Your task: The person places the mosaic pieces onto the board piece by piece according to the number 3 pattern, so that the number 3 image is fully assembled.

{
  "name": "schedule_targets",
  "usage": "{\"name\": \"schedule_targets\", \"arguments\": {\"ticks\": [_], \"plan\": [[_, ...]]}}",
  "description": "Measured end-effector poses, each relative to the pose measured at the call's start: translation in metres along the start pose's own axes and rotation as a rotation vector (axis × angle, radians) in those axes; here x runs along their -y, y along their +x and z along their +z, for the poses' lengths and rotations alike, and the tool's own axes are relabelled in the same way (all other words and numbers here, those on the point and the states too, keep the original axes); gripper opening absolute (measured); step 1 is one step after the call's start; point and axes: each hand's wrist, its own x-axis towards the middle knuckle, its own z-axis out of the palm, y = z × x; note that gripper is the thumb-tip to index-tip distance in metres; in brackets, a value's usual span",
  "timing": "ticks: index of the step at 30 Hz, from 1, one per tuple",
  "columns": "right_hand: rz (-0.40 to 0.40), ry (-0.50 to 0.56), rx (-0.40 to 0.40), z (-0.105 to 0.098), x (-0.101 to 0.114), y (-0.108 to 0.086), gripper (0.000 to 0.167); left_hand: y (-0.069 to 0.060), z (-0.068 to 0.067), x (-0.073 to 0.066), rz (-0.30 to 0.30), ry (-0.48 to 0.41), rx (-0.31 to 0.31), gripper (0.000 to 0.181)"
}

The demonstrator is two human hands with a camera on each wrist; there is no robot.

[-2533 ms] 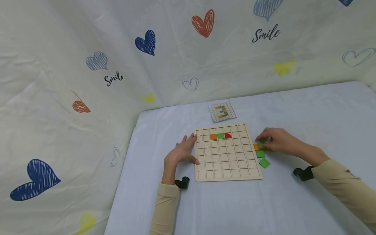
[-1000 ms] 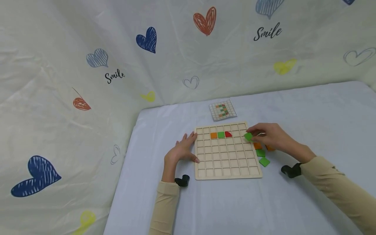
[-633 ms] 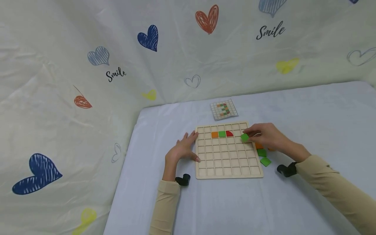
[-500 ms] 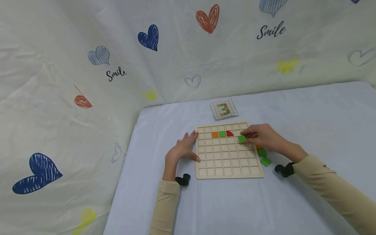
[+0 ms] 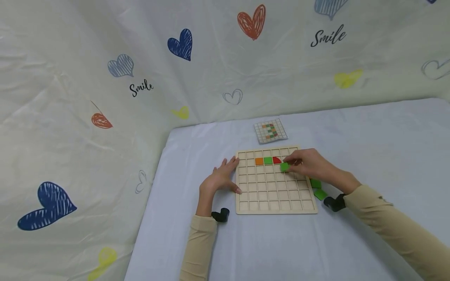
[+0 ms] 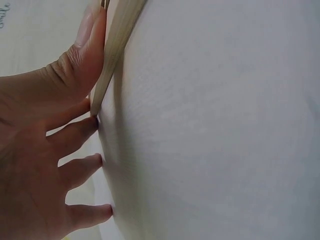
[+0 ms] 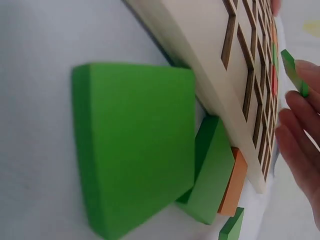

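Note:
A wooden grid board (image 5: pixel 275 195) lies on the white cloth. In its second row from the back sit an orange square tile (image 5: pixel 259 161), a green square tile (image 5: pixel 268 160) and a red quarter-circle tile (image 5: pixel 276 160), side by side. My left hand (image 5: pixel 218 180) rests against the board's left edge with fingers spread; in the left wrist view its thumb (image 6: pixel 82 62) lies on the rim and the fingertips touch edge and cloth. Thumb and fingers of my right hand (image 5: pixel 309 163) pinch another green square tile (image 5: pixel 284 167), tilted over the board just in front of the red one.
Behind the board lies a pattern card (image 5: pixel 270 131) printed with coloured squares. Loose green tiles (image 5: pixel 320 194) lie by the board's right edge, partly under my right arm; an orange tile (image 7: pixel 233 185) shows there in the right wrist view. A printed cloth backdrop (image 5: pixel 211 58) hangs behind.
My right hand has picked up a green tile from the loose ones at the right and carried it left over the board, close to the red tile. The left hand stays at the board's edge.

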Motion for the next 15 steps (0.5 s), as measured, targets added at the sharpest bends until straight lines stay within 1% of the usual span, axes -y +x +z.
{"name": "schedule_targets", "arguments": {"ticks": [3, 5, 8, 15], "plan": [[0.006, 0.009, 0.012, 0.002, 0.001, 0.002, 0.029, 0.000, 0.000, 0.000, -0.003, 0.002, 0.001, 0.117], [0.028, 0.014, 0.023, 0.004, 0.002, 0.004, 0.029, 0.000, 0.000, 0.000, -0.002, -0.003, 0.000, 0.117], [0.043, 0.000, 0.035, 0.007, 0.002, 0.008, 0.029, -0.001, -0.001, 0.000, 0.002, -0.006, 0.003, 0.117], [0.038, -0.039, 0.041, 0.013, 0.003, 0.014, 0.028, -0.002, -0.002, -0.002, 0.006, -0.012, 0.002, 0.117]]}}
